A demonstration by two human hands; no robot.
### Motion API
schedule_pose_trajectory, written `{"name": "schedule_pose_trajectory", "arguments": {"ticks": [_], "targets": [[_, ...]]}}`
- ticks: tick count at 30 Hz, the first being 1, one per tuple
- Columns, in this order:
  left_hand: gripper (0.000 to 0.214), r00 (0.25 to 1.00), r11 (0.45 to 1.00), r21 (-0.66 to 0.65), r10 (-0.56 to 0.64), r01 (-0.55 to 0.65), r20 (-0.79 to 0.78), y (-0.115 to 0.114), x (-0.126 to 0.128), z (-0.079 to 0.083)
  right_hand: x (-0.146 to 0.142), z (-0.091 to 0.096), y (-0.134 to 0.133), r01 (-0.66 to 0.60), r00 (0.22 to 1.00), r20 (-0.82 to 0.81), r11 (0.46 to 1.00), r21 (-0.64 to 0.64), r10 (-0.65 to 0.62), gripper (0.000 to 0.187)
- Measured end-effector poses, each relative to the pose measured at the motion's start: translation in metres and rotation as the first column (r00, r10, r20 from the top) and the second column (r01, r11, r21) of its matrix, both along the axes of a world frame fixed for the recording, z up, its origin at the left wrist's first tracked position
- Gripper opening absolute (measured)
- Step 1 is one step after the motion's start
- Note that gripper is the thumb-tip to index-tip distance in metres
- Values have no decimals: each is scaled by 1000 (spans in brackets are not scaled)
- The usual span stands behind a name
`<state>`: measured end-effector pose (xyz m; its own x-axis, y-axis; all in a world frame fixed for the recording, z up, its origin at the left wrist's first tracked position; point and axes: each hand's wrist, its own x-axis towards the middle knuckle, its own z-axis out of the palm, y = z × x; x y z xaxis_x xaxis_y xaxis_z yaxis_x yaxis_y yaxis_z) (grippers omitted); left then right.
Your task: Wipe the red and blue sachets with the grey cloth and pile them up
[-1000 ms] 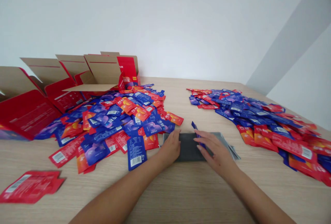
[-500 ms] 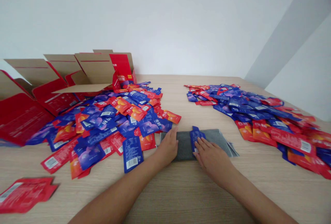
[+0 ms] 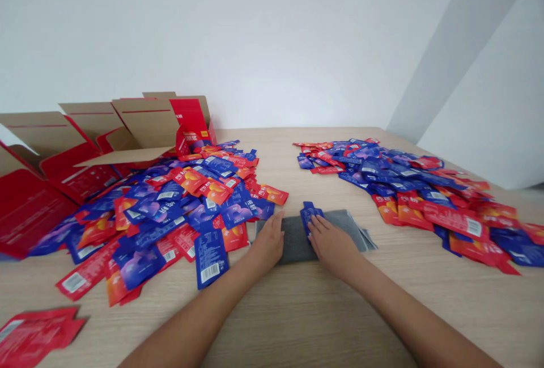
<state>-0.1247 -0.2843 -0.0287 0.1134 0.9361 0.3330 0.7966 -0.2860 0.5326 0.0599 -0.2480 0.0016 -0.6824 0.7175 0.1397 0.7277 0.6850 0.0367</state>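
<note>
On the wooden table in front of me lies a folded grey cloth (image 3: 294, 243). A flat blue pouch (image 3: 311, 215) with a narrow spout end rests across its middle, spout pointing away from me. My right hand (image 3: 334, 243) lies over the pouch's lower part with its fingers stretched out flat, hiding that part. My left hand (image 3: 268, 241) sits on the left portion of the cloth, fingers extended and close together, apart from the pouch. Beside my left forearm is another blue pouch (image 3: 211, 257) with a barcode, at the near edge of the left heap.
A heap of blue and red-orange pouches (image 3: 182, 192) spreads at left, a second heap (image 3: 408, 186) at right. Open red cardboard boxes (image 3: 144, 124) stand behind the left heap. Red pouches (image 3: 38, 334) lie at the near left corner. A white wall (image 3: 272, 45) rises behind the table.
The whole view has shifted slightly, so things appear further left. My right hand has slid a little away from me over the blue pouch. My left hand stays on the cloth.
</note>
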Motion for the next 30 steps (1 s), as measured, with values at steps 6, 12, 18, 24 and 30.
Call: {"name": "schedule_pose_trajectory", "arguments": {"ticks": [6,12,18,24,30], "targets": [[49,999,1000,16,-7,6,41,1,0,-4,15,10,-6,-45,981,-185,996,75,58,34],[61,992,993,114,-12,-3,126,2,0,-11,5,25,-32,-415,817,-406,907,79,409,32],[59,985,998,36,37,-44,167,1,1,-5,-1,1,-32,-398,894,-246,916,-49,375,39],[56,986,1000,14,7,-10,164,-1,0,0,-4,-16,-9,-156,978,-153,984,-90,141,42],[41,977,997,-22,75,-72,197,4,-3,7,-7,-19,-6,-123,917,-398,974,-188,39,43]]}}
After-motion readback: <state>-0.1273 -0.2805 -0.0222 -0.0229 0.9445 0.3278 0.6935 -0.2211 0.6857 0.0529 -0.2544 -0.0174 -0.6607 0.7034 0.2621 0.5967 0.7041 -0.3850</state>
